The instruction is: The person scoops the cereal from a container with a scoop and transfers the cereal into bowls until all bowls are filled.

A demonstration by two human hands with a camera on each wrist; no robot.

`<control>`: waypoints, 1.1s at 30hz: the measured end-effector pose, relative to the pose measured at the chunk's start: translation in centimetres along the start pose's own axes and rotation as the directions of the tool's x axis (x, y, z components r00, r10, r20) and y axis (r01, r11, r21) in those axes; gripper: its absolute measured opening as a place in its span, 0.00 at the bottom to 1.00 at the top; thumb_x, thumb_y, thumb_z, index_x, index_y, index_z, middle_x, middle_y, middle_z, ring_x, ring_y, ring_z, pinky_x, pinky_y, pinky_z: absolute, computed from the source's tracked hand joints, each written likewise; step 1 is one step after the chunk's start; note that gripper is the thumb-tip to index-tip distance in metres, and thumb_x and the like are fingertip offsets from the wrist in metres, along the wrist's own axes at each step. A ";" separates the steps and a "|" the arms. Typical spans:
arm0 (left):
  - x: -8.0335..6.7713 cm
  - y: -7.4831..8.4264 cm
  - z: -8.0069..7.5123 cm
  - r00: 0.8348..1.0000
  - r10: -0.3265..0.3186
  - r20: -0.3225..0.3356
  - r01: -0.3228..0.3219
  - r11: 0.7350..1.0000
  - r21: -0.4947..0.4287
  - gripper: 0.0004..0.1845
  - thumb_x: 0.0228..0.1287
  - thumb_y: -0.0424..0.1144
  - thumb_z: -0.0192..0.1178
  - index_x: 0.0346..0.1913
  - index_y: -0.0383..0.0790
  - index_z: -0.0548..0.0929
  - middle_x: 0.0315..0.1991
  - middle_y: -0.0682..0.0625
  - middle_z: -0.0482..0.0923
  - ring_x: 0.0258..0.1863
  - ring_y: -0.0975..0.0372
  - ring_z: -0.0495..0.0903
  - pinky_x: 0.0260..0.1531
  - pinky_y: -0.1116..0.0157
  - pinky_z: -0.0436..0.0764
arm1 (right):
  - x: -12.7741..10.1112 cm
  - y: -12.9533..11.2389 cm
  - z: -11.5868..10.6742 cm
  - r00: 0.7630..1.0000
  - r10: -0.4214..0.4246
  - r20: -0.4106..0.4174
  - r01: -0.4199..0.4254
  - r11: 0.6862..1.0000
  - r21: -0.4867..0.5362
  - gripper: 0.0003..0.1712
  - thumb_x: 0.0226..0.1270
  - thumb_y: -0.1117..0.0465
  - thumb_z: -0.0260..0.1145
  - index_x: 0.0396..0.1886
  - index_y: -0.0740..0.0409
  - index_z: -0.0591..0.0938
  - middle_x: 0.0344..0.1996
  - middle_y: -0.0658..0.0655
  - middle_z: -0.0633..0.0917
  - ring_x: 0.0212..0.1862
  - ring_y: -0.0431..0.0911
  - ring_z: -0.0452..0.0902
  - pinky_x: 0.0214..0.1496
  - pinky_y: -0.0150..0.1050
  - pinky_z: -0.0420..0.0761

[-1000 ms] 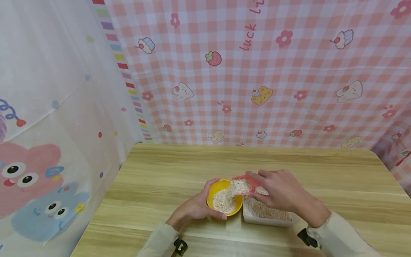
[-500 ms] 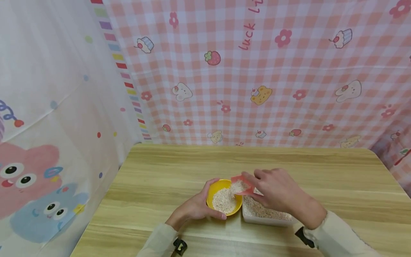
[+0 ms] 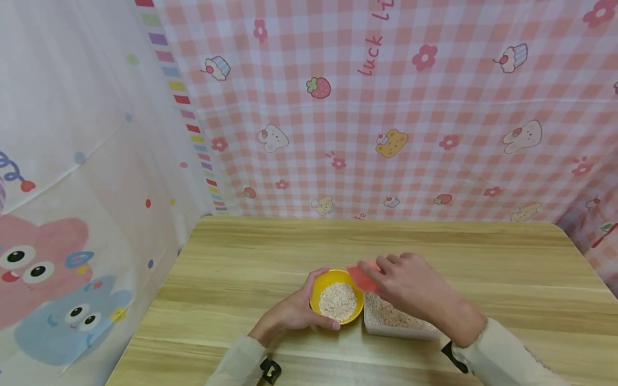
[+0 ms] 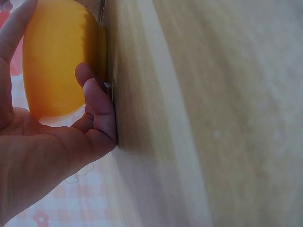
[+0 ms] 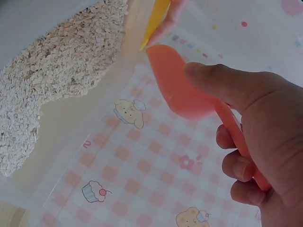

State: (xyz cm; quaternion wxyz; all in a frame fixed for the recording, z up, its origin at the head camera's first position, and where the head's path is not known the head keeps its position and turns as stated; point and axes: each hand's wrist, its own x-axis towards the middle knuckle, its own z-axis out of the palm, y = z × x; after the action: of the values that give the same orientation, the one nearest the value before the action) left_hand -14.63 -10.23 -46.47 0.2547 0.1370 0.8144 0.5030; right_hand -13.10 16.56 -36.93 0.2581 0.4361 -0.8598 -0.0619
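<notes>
A yellow bowl (image 3: 338,300) holding oats stands on the wooden table (image 3: 241,268). My left hand (image 3: 294,311) curls round the bowl's left side, thumb along its front; in the left wrist view the yellow bowl (image 4: 61,61) sits in the fingers of that left hand (image 4: 71,137). My right hand (image 3: 410,287) holds a pink scoop (image 3: 362,276) by its handle, just right of the bowl's rim and above a clear tub of oats (image 3: 396,319). The right wrist view shows the pink scoop (image 5: 182,87) with its back turned, pinched by the right hand (image 5: 255,142), above the oats (image 5: 52,75).
A pink checked cloth with cartoon prints (image 3: 386,107) hangs behind the table. A white printed curtain (image 3: 72,187) hangs on the left. The table's left edge (image 3: 159,300) runs near the left forearm.
The scoop tipped its oats into the yellow bowl and now stands emptied. My right hand drew back slightly to the right. The left hand stayed on the bowl.
</notes>
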 end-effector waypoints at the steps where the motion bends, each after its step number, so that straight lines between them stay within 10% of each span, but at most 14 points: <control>1: 0.0 0.0 0.0 1.000 0.000 0.000 0.000 1.000 -0.002 0.61 0.44 0.46 0.81 0.77 0.62 0.49 0.72 0.44 0.63 0.67 0.47 0.65 0.68 0.38 0.57 | -0.1 0.0 -0.1 1.000 0.004 0.004 -0.004 1.000 0.000 0.32 0.45 0.51 0.82 0.52 0.54 0.82 0.25 0.51 0.81 0.25 0.44 0.79 0.25 0.35 0.79; 10: 0.0 -0.2 0.0 1.000 -0.013 -0.002 0.013 1.000 -0.013 0.62 0.43 0.47 0.82 0.77 0.63 0.49 0.72 0.42 0.62 0.68 0.46 0.64 0.68 0.37 0.55 | -0.7 0.2 -0.6 0.998 0.039 -0.054 -0.035 0.997 0.070 0.33 0.44 0.48 0.82 0.51 0.53 0.83 0.20 0.48 0.74 0.18 0.40 0.69 0.19 0.32 0.69; 18: 0.0 -0.2 0.1 1.000 -0.013 -0.010 0.013 1.000 -0.007 0.62 0.42 0.47 0.82 0.77 0.63 0.49 0.72 0.42 0.63 0.67 0.46 0.64 0.68 0.37 0.56 | -1.7 0.7 -1.3 0.987 0.145 0.063 -0.154 0.971 0.184 0.32 0.50 0.44 0.78 0.55 0.50 0.83 0.22 0.45 0.73 0.18 0.35 0.56 0.19 0.28 0.58; 33: 0.0 -0.1 0.1 1.000 0.005 -0.020 -0.005 1.000 -0.003 0.62 0.42 0.45 0.82 0.77 0.60 0.50 0.71 0.44 0.64 0.67 0.47 0.65 0.68 0.38 0.56 | -5.7 2.6 -3.1 0.954 0.260 0.147 -0.289 0.931 0.225 0.33 0.49 0.47 0.79 0.56 0.49 0.83 0.24 0.42 0.76 0.20 0.31 0.58 0.21 0.29 0.60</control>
State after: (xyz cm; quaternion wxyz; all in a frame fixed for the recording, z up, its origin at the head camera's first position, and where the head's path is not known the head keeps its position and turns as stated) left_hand -14.52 -10.17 -46.57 0.2455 0.1338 0.8157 0.5064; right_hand -10.67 22.96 -35.59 0.1589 0.3356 -0.9268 0.0559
